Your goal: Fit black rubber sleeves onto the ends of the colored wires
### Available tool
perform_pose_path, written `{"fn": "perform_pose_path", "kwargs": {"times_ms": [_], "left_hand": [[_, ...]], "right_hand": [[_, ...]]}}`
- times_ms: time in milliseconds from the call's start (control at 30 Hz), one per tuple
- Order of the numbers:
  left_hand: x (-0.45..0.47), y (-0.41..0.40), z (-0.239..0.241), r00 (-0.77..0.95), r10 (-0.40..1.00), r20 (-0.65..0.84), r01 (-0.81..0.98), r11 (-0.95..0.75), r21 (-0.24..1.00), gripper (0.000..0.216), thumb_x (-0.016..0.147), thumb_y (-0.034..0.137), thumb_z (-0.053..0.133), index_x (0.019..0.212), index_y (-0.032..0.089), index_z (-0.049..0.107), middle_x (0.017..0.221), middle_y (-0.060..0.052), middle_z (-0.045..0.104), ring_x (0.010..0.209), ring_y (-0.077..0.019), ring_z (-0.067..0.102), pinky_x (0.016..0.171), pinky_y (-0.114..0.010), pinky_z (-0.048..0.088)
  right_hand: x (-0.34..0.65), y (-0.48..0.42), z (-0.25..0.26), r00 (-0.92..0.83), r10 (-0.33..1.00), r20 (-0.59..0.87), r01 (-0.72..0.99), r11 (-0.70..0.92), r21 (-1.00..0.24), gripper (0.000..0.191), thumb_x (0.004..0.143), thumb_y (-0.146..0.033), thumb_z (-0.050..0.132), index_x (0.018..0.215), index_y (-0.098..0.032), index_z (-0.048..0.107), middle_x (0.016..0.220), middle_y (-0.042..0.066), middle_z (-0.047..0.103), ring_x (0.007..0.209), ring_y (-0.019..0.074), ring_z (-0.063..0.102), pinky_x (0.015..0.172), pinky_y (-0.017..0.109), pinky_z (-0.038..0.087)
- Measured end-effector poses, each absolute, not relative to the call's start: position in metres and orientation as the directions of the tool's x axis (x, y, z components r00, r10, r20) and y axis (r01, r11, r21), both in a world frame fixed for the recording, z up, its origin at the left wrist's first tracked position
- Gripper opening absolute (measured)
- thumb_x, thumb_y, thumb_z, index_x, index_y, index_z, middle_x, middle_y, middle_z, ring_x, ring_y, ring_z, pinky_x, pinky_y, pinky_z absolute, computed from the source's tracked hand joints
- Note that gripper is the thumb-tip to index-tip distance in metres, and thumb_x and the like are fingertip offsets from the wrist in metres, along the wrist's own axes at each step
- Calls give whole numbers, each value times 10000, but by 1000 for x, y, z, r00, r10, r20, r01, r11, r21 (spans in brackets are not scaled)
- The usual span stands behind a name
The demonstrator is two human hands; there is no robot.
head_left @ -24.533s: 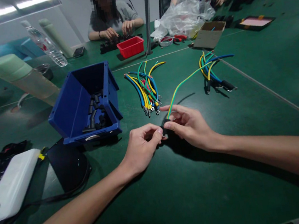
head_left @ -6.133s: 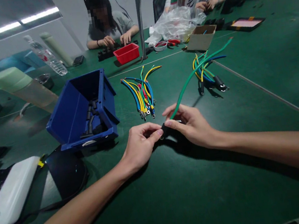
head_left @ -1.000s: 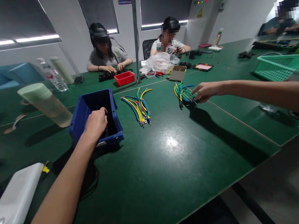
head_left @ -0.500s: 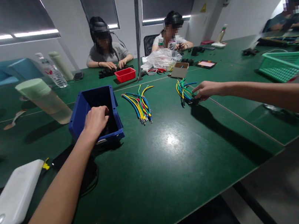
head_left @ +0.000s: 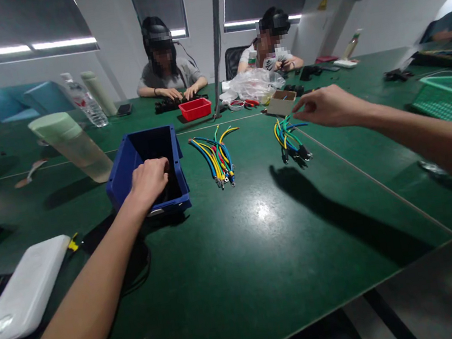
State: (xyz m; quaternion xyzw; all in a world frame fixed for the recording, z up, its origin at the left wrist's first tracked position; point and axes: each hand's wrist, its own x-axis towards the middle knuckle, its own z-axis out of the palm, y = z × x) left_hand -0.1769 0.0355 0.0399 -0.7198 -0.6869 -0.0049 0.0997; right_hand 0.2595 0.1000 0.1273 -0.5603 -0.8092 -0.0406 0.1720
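My left hand [head_left: 149, 181] reaches into a tilted blue bin [head_left: 122, 171] left of centre. Its fingers curl down inside the bin, so whatever they hold is hidden. A loose bundle of blue, yellow and green wires with ring terminals [head_left: 215, 157] lies just right of the bin. Farther right sits a second wire bundle with black sleeves on its ends [head_left: 290, 138]. My right hand [head_left: 327, 106] hovers above and to the right of that bundle, fingers loosely bent, touching nothing.
A pale green tumbler [head_left: 72, 147] stands behind the bin. A white slab-like device [head_left: 23, 293] and a black pouch [head_left: 105, 247] lie near left. Two people work at the far side by a red tray [head_left: 195, 109] and a cardboard box [head_left: 282, 104]. A green basket [head_left: 448, 96] sits right.
My right hand has lifted off the sleeved wire bundle and risen to the right, leaving the bundle on the table. My left hand stays in the blue bin.
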Motion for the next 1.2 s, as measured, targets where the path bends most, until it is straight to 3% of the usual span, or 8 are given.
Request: {"fn": "perform_pose_path", "kwargs": {"times_ms": [100, 233, 333, 500, 733, 900, 1067, 1200], "left_hand": [[-176, 36, 40, 72, 987, 145, 990, -52, -132, 296, 841, 234, 479, 1089, 204, 639, 1064, -124, 694, 970, -318, 660, 755, -372, 519], [-177, 35, 39, 55, 990, 128, 991, -38, -129, 299, 866, 263, 456, 1107, 215, 627, 1071, -126, 692, 970, -325, 659, 760, -382, 513], [-176, 35, 39, 39, 992, 120, 991, -23, -133, 297, 873, 279, 456, 1113, 221, 621, 1071, -125, 691, 966, -325, 658, 761, -380, 507], [-174, 35, 41, 18, 993, 116, 992, -3, -129, 270, 889, 312, 455, 1084, 219, 617, 1052, -124, 691, 967, -316, 654, 775, -371, 504], [-172, 37, 42, 29, 993, 112, 991, -13, -136, 245, 894, 341, 448, 1032, 216, 606, 1024, -126, 697, 931, -349, 669, 725, -404, 520], [-173, 38, 42, 11, 997, 77, 990, 0, -140, 244, 887, 360, 473, 1034, 220, 608, 1031, -121, 699, 951, -337, 667, 754, -394, 523], [-171, 37, 44, -7, 997, 76, 990, 17, -143, 249, 881, 349, 483, 1041, 216, 620, 1040, -116, 703, 955, -328, 667, 762, -389, 522], [-169, 36, 47, -52, 987, 154, 993, 67, -96, 263, 876, 341, 486, 1057, 225, 637, 1044, -104, 708, 959, -332, 666, 759, -394, 519]], "right_hand": [[220, 77, 127, -224, 757, 613, 842, 467, -270, 191, 858, -288, 646, 781, -116, 675, 578, -11, 534, 511, 58, 385, 568, 248, 297], [161, 66, 87, -186, 753, 631, 746, 526, -409, 462, 917, -379, 527, 506, -206, 406, 511, -15, 381, 500, 100, 341, 543, 269, 284], [127, 76, 40, -213, 783, 585, 671, 553, -495, 495, 926, -399, 458, 499, -208, 294, 507, -21, 325, 486, 95, 305, 525, 266, 239], [102, 91, -10, -266, 839, 474, 703, 505, -500, 492, 926, -436, 414, 498, -193, 420, 499, -4, 434, 484, 104, 362, 537, 265, 245], [107, 91, -7, -279, 936, 215, 855, 344, -387, 468, 853, -579, 498, 626, -192, 632, 614, 67, 615, 559, 165, 495, 534, 281, 257], [108, 95, -7, -271, 950, 153, 887, 308, -343, 312, 835, -475, 521, 789, -200, 660, 707, 83, 663, 607, 195, 548, 535, 283, 264], [114, 104, -7, -264, 954, 145, 808, 301, -506, 190, 848, -313, 504, 758, -185, 611, 712, 73, 659, 639, 183, 567, 568, 278, 318], [118, 107, -8, -217, 950, 224, 628, 312, -713, 227, 908, -338, 468, 761, -183, 545, 676, 40, 626, 602, 150, 541, 585, 264, 350]]}}
